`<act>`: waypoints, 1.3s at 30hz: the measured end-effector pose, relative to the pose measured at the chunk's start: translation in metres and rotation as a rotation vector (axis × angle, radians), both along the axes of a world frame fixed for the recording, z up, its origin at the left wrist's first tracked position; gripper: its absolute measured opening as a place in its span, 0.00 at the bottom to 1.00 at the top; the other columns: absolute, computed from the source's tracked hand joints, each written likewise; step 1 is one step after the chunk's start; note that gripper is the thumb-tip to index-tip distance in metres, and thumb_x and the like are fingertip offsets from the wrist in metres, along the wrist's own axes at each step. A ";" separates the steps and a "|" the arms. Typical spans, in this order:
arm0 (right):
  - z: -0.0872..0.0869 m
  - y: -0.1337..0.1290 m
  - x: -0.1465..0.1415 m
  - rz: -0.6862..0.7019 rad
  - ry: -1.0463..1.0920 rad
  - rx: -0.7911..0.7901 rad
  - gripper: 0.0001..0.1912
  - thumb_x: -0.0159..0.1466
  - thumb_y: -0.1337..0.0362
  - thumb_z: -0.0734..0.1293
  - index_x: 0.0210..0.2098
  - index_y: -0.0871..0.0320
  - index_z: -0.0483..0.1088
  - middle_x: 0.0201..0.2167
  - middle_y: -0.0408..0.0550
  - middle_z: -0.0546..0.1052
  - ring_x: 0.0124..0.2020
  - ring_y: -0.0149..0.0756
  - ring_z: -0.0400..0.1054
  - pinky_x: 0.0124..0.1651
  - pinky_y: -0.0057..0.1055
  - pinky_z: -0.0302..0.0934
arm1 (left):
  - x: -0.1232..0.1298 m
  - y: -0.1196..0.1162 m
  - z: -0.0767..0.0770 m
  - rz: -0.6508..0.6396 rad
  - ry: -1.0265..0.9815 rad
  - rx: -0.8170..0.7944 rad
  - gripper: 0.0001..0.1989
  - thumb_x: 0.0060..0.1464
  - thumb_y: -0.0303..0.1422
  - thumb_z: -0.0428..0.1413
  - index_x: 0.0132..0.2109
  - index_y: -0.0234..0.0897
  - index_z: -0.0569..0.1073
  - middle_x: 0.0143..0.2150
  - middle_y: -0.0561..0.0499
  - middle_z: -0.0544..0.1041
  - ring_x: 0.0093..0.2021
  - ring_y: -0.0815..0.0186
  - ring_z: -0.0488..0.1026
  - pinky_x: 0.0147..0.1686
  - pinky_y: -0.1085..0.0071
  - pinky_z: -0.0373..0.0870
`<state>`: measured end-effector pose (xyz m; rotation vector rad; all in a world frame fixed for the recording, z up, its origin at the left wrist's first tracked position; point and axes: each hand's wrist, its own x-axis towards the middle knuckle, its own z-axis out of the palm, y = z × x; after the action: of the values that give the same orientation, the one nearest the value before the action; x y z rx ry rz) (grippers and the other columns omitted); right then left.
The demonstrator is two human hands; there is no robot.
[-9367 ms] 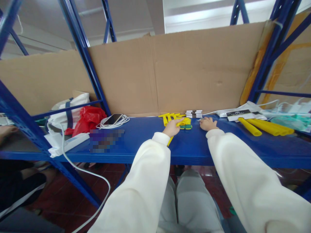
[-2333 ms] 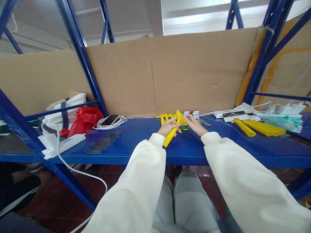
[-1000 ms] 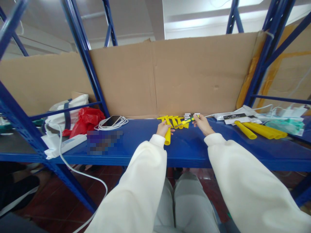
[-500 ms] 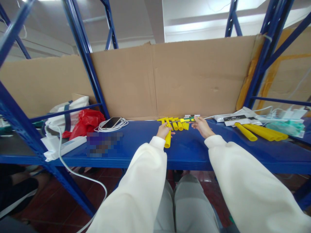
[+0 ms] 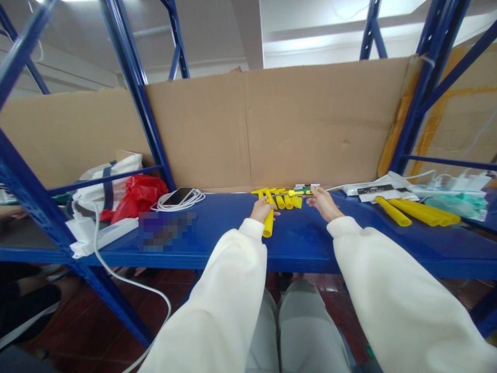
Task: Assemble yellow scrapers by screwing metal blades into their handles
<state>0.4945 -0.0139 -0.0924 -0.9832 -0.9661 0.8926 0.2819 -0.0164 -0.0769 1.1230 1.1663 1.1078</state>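
My left hand is closed around a yellow plastic piece, a hollow tube with a narrower upper part. In my right hand is a screwdriver with a yellow-and-green handle, gripped at its back end between thumb and fingers. Its shaft points left toward the piece in my left hand; whether the tip touches it is too small to tell. Behind and between my hands, several more yellow tube pieces lie in a row on the blue shelf.
Longer yellow tubes lie at the right beside a white plastic package. Leftward are a phone, a coiled white cable, a red plastic bag and a power strip. A cardboard sheet stands behind; blue posts frame the shelf.
My hands, the screwdriver and the yellow piece keep nearly the same place. Part of another person's arm has come into view at the far left edge.
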 end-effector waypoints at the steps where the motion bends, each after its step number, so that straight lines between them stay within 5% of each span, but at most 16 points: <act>1: 0.000 -0.001 -0.001 -0.001 0.009 -0.002 0.13 0.72 0.60 0.72 0.33 0.55 0.68 0.25 0.44 0.80 0.19 0.27 0.67 0.22 0.22 0.60 | 0.000 0.000 0.000 -0.006 0.005 0.001 0.42 0.57 0.20 0.62 0.77 0.38 0.63 0.66 0.32 0.78 0.35 0.59 0.87 0.19 0.79 0.71; 14: 0.009 -0.011 -0.005 -0.011 0.166 -0.038 0.15 0.69 0.62 0.76 0.31 0.55 0.68 0.19 0.39 0.75 0.17 0.27 0.68 0.18 0.20 0.58 | -0.001 0.005 -0.004 -0.049 0.061 0.032 0.39 0.58 0.18 0.60 0.75 0.37 0.66 0.65 0.35 0.79 0.33 0.64 0.86 0.21 0.79 0.73; 19: 0.011 -0.012 -0.002 0.064 0.189 0.009 0.16 0.70 0.55 0.75 0.32 0.54 0.69 0.19 0.39 0.75 0.17 0.28 0.66 0.20 0.22 0.60 | -0.001 0.007 -0.004 -0.052 0.068 0.040 0.38 0.57 0.18 0.61 0.73 0.36 0.69 0.64 0.34 0.80 0.31 0.65 0.85 0.22 0.78 0.74; 24: 0.012 -0.012 0.002 0.156 0.175 -0.034 0.15 0.73 0.60 0.71 0.31 0.54 0.67 0.21 0.44 0.78 0.20 0.31 0.70 0.26 0.24 0.66 | 0.000 0.007 -0.004 -0.022 0.049 0.020 0.38 0.57 0.17 0.60 0.74 0.36 0.68 0.60 0.34 0.82 0.32 0.62 0.86 0.22 0.77 0.74; 34: 0.014 -0.012 0.000 0.018 0.172 -0.066 0.15 0.71 0.61 0.72 0.30 0.55 0.68 0.17 0.42 0.72 0.17 0.27 0.63 0.20 0.21 0.59 | 0.002 0.001 0.000 -0.026 0.112 0.037 0.38 0.60 0.18 0.58 0.76 0.36 0.65 0.66 0.33 0.78 0.35 0.60 0.87 0.20 0.78 0.73; 39: 0.013 -0.014 0.001 0.019 0.158 -0.061 0.18 0.69 0.54 0.75 0.30 0.54 0.66 0.15 0.39 0.70 0.15 0.27 0.60 0.18 0.22 0.55 | 0.002 0.002 -0.002 -0.043 0.124 0.058 0.39 0.59 0.20 0.60 0.76 0.39 0.65 0.63 0.36 0.80 0.37 0.59 0.87 0.21 0.77 0.76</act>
<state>0.4956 -0.0280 -0.0790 -0.9414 -0.8192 1.0058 0.2838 -0.0142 -0.0786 1.2711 1.2066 1.0566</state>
